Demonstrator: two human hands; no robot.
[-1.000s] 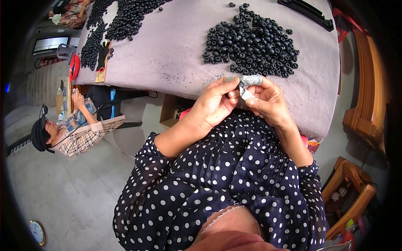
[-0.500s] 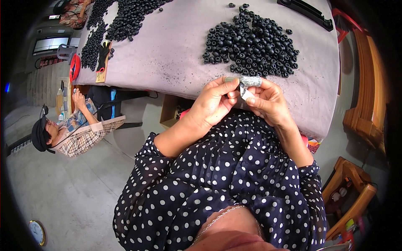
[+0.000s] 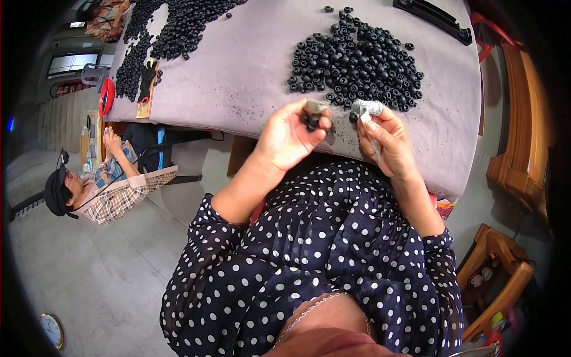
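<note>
Worktop (image 3: 250, 65) carrying heap of black ring parts (image 3: 354, 62).
Left hand (image 3: 291, 134) is pinching a small black ring part (image 3: 311, 121) above the worktop's near edge; right hand (image 3: 386, 140) is gripping a crumpled silvery tool (image 3: 367, 108) just beside it.

**Surroundings, table and floor**

Grey table cloth (image 3: 250, 65) over the table. Second spread of black rings (image 3: 172, 24) at far left end, beside a red disc (image 3: 106, 95) and a black glove (image 3: 146, 74). Long black bar (image 3: 431, 16) at far right edge. A seated person (image 3: 98, 184) in a plaid shirt, left, below the table. Wooden chairs (image 3: 523, 160) to the right. Clock (image 3: 52, 330) on the floor, lower left.
</note>
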